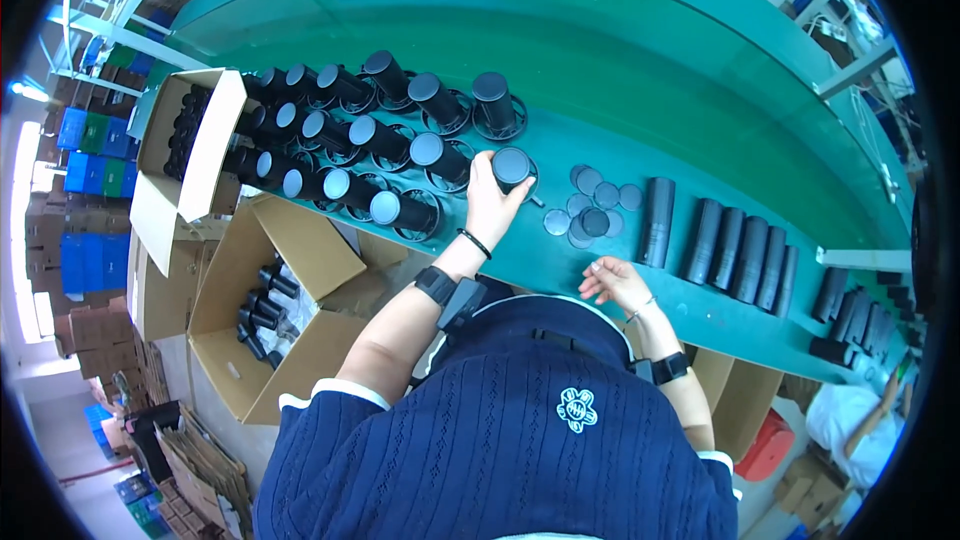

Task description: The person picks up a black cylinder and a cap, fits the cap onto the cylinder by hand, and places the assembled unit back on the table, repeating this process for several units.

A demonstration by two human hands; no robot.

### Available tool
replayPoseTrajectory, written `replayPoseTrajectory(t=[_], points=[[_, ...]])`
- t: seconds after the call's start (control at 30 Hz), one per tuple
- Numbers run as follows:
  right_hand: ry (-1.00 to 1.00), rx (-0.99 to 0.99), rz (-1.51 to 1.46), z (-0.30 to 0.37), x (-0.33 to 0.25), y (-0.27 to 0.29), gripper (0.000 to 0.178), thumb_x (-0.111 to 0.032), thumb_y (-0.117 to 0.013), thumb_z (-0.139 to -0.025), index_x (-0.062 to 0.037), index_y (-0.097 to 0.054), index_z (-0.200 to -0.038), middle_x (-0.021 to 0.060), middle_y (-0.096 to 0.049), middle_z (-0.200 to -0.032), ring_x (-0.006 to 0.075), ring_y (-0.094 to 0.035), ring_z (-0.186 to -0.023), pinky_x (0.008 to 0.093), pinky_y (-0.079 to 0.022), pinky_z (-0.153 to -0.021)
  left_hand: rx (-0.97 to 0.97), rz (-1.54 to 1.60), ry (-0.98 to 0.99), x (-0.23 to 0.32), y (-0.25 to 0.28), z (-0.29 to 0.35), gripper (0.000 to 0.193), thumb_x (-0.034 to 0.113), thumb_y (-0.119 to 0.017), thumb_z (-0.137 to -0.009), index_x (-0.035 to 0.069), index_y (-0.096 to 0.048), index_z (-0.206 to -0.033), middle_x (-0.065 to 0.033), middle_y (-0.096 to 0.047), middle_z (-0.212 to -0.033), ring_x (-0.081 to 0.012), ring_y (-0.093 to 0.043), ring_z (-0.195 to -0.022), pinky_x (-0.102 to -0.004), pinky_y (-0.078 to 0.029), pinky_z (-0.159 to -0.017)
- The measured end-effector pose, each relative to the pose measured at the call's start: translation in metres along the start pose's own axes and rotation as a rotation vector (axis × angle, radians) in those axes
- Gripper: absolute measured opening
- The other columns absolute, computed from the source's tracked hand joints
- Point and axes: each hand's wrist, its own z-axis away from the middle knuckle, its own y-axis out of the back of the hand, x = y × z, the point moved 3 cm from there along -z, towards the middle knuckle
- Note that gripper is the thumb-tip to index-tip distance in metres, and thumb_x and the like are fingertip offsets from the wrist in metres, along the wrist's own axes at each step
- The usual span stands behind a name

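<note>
Along the green worktop [545, 262], rows of disc-topped cylinders [378, 140] look finished, another black cylinder [512, 166] stands clasped by the left hand [489, 196] just beside them, and loose discs [606, 196] and dark tubes [752, 258] remain near the loosely spread, seemingly empty right hand [620, 285]

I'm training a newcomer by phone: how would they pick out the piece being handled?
On the green table, find the scatter of round dark discs. Just to their left stands a black cylinder with a flat round top. Unlike the cylinders in rows, it has the left hand around it.
</note>
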Motion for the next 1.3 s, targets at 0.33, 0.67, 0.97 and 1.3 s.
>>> replayPoseTrajectory(t=[0.33, 0.67, 0.97, 1.3], points=[[0.022, -0.024, 0.257, -0.009, 0.001, 0.014, 0.020, -0.020, -0.051, -0.099, -0.0025, -0.060, -0.101, 0.0061, -0.068, -0.083, 0.0122, -0.066, -0.072, 0.0238, -0.051, -0.059, 0.012, 0.033, 0.213, 0.010, 0.007, -0.001, 0.069, 0.018, -0.085, -0.068, -0.001, -0.043, -0.119, -0.0216, -0.051, -0.111, -0.0389, -0.054, -0.102, -0.0434, -0.047, -0.084], [0.534, 0.825, 1.360, -0.019, -0.052, 0.040, 0.032, -0.014, -0.072, -0.072, -0.0113, -0.063, -0.103, 0.0143, -0.052, -0.102, 0.0348, -0.050, -0.097, 0.0446, -0.045, -0.081, 0.099, -0.110, 0.157, 0.021, 0.054, 0.053, 0.081, 0.019, -0.079, -0.076, -0.001, -0.032, -0.139, -0.0211, -0.039, -0.127, -0.0356, -0.046, -0.113, -0.0407, -0.043, -0.094], [0.017, 1.097, 1.111, -0.009, -0.046, 0.101, 0.099, -0.023, -0.075, -0.071, -0.0293, -0.015, -0.150, 0.0204, -0.043, -0.125, 0.0412, -0.059, -0.101, 0.0490, -0.054, -0.081, -0.070, -0.017, 0.406, -0.053, 0.126, 0.149, 0.036, 0.008, -0.067, -0.086, 0.003, -0.053, -0.119, -0.0109, -0.043, -0.120, -0.0189, -0.057, -0.096, -0.0281, -0.052, -0.074], [0.099, 1.354, 1.243, 0.054, -0.056, 0.125, 0.086, -0.022, -0.074, -0.069, -0.0254, -0.032, -0.144, 0.0147, -0.050, -0.115, 0.0361, -0.060, -0.093, 0.0459, -0.055, -0.073, -0.328, 0.159, 0.484, -0.092, 0.133, 0.159, 0.016, 0.007, -0.065, -0.086, 0.001, -0.061, -0.101, -0.0082, -0.061, -0.097, -0.0164, -0.062, -0.084, -0.0284, -0.051, -0.075]])
